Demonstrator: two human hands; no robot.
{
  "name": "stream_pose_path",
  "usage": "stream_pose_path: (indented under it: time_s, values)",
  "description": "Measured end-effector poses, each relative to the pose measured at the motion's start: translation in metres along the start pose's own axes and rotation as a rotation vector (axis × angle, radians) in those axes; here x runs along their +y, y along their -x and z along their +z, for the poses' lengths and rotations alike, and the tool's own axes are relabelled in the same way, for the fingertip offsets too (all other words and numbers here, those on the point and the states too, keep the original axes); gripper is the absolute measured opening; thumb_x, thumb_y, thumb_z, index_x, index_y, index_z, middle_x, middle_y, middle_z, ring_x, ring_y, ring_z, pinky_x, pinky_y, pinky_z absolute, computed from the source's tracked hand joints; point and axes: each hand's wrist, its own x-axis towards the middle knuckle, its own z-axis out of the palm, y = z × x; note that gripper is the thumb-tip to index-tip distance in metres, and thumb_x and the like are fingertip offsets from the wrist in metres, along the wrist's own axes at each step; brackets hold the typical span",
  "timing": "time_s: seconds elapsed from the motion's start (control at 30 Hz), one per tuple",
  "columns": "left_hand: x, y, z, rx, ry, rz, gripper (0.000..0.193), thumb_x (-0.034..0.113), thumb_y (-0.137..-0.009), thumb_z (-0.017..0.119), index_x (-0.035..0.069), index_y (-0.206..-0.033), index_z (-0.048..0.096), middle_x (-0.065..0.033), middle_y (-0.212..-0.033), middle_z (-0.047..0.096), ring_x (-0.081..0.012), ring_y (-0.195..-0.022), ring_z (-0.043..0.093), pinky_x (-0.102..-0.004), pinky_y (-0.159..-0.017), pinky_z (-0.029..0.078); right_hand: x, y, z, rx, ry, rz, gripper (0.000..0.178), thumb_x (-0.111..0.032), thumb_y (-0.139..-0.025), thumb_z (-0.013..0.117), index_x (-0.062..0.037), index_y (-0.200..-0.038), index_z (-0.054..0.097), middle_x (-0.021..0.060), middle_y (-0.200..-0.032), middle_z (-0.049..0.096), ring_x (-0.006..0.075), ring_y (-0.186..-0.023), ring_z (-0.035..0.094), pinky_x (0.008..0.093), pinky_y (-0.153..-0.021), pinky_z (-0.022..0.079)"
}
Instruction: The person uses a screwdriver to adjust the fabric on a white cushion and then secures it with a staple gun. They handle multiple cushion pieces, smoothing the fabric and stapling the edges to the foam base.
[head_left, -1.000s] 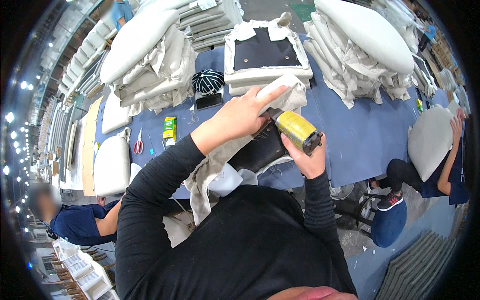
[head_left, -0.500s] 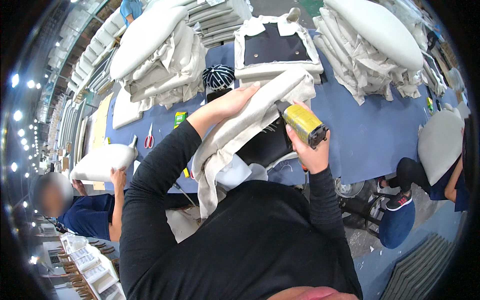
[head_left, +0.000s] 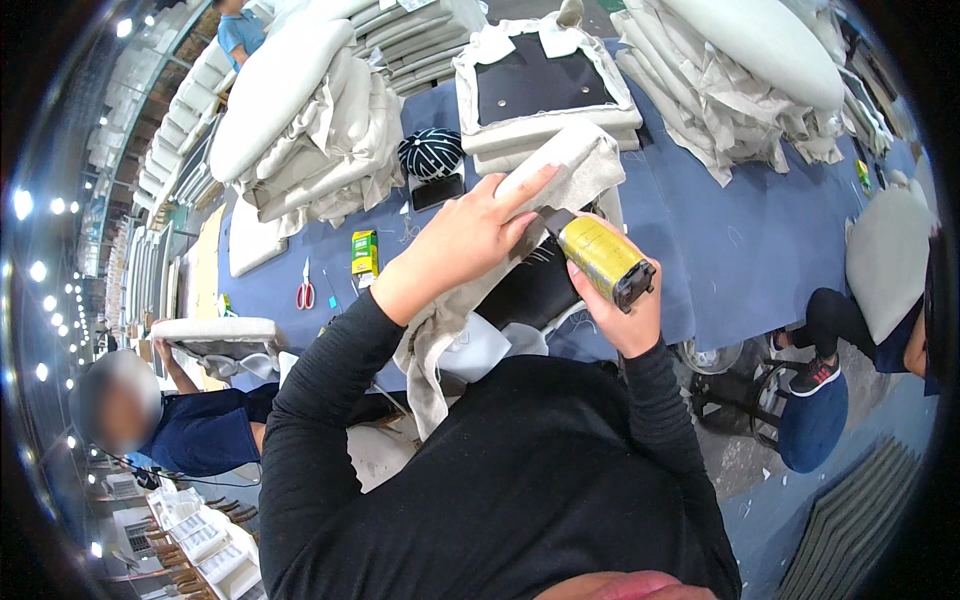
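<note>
Up front, the left hand lies flat, fingers together, pressing beige fabric over the cushion; the right hand is wrapped around a yellow tool, probably a stapler, nose at the fabric.

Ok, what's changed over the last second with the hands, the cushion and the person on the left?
The person at left lifted a cushion and holds it lower now. The left hand is still pressed flat on the beige cover, and the right hand still grips the yellow stapler against it. Scissors unmoved.
</note>
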Motion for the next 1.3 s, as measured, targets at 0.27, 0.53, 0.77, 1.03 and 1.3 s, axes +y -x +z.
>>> stream_pose_path:
  time_s: [0.27,0.53,0.77,1.03,1.3]
  values:
    - [0.001,0.000,-0.005,-0.089,0.051,-0.051,0.085,0.014,-0.094,0.069,0.036,-0.168,0.033,-0.0250,-0.130,0.060,-0.0471,-0.102,0.070,-0.0513,-0.090,0.059,-0.001,-0.001,0.008,-0.051,0.048,-0.066,0.051,0.002,-0.081,0.077,0.0050,-0.130,0.069,0.0169,-0.119,0.079,0.0212,-0.108,0.077,0.0332,-0.097,0.056]
    - [-0.002,0.004,-0.004,-0.040,0.016,0.005,0.094,0.011,-0.090,0.072,0.042,-0.168,0.029,-0.0278,-0.121,0.060,-0.0483,-0.088,0.072,-0.0510,-0.079,0.063,-0.008,-0.003,0.010,-0.143,0.069,-0.027,0.052,0.000,-0.079,0.076,0.0029,-0.131,0.069,0.0189,-0.118,0.078,0.0267,-0.107,0.078,0.0347,-0.095,0.057]
    - [-0.014,0.005,-0.026,-0.138,0.168,0.182,0.098,0.020,-0.087,0.077,0.030,-0.170,0.027,-0.0295,-0.141,0.056,-0.0474,-0.122,0.065,-0.0473,-0.104,0.055,-0.011,0.000,0.016,-0.150,0.051,-0.018,0.050,-0.001,-0.080,0.076,0.0042,-0.130,0.069,0.0188,-0.115,0.079,0.0244,-0.106,0.078,0.0345,-0.095,0.057]
    - [-0.032,0.028,-0.002,-0.111,0.309,-0.203,0.059,0.041,-0.115,0.039,0.013,-0.167,0.034,-0.0243,-0.145,0.061,-0.0421,-0.130,0.063,-0.0462,-0.112,0.048,0.002,0.004,0.022,-0.019,0.043,-0.032,0.049,-0.001,-0.086,0.077,0.0016,-0.135,0.067,0.0181,-0.118,0.078,0.0214,-0.111,0.076,0.0346,-0.098,0.056]
    - [-0.005,0.034,-0.009,-0.073,0.022,-0.071,0.076,0.017,-0.101,0.065,0.033,-0.168,0.032,-0.0236,-0.138,0.057,-0.0482,-0.112,0.067,-0.0527,-0.094,0.057,-0.003,0.015,0.028,-0.053,0.046,-0.051,0.055,0.001,-0.084,0.077,-0.0005,-0.138,0.065,0.0187,-0.120,0.077,0.0268,-0.111,0.077,0.0350,-0.096,0.057]
